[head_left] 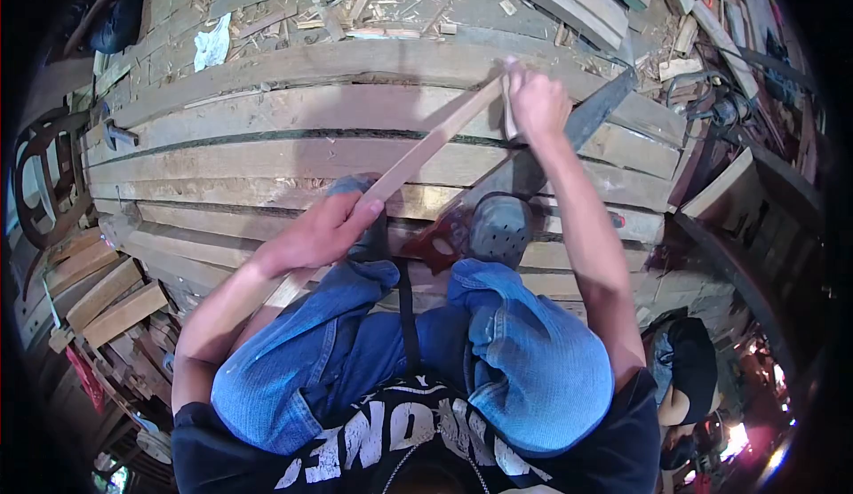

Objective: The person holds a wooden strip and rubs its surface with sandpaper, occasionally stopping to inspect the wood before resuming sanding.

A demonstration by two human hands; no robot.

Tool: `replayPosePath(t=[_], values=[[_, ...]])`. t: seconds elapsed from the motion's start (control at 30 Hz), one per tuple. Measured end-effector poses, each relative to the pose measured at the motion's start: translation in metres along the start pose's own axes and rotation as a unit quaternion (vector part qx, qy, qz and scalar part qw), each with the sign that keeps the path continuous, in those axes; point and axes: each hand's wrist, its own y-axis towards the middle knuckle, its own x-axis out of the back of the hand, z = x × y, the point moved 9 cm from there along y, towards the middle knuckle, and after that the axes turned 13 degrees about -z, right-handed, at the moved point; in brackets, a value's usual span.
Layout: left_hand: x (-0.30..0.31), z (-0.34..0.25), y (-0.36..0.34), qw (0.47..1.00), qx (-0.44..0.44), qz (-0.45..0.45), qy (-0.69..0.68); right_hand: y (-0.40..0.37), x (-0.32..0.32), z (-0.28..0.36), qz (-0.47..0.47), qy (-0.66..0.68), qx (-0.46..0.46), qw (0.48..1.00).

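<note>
My left hand (330, 229) is wrapped around a long wooden strip (418, 158) that slants from my left thigh up to the far right. At its far end my right hand (539, 106) is closed on a pale narrow piece (510, 110), held against the strip; I cannot tell what kind of piece it is. A handsaw (502, 179) with a red-brown handle (435, 241) lies on the planks between my feet, its blade running up to the right under my right forearm.
Thick planks (355, 156) lie side by side beneath my work. A hammer (120, 135) rests on them at left. Wood scraps and shavings cover the floor beyond. Cut boards (102, 294) are stacked at lower left, a power tool (730, 108) lies at right, and another person (691, 365) is behind right.
</note>
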Motion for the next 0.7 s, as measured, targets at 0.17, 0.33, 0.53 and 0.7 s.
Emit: replayPosePath(t=[0.17, 0.33, 0.53, 0.7], values=[[0.001, 0.002, 0.001, 1.000, -0.004, 0.001, 0.004, -0.028, 0.003, 0.043, 0.022, 0.078, 0.125, 0.989], [-0.001, 0.001, 0.001, 1.000, 0.001, -0.002, 0.006, 0.003, -0.007, -0.002, 0.012, -0.022, 0.003, 1.000], [-0.001, 0.004, 0.002, 1.000, -0.017, 0.000, 0.013, -0.047, 0.011, 0.053, -0.026, 0.115, 0.163, 0.979], [0.005, -0.003, 0.005, 0.999, -0.041, -0.018, 0.027, -0.058, 0.004, 0.057, -0.032, 0.077, 0.191, 0.978]])
